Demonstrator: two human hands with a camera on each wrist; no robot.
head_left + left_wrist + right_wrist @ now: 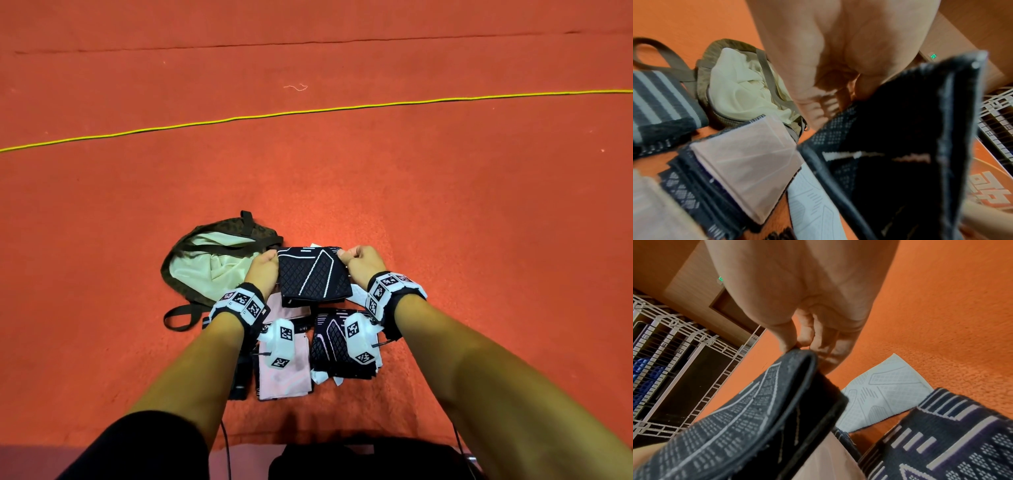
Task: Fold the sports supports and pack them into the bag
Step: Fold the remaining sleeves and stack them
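We hold a black support [313, 274] between our left hand [262, 270] and right hand [363, 265], the open bag [205, 263] just beyond our left hand.

Both bare arms reach forward, side by side. The left hand [262, 270] and the right hand [363, 267] are held up at the same height, a little apart. Each hand is curled, with its thumb and fingers [807, 337] pinched together. Each wrist wears a band.
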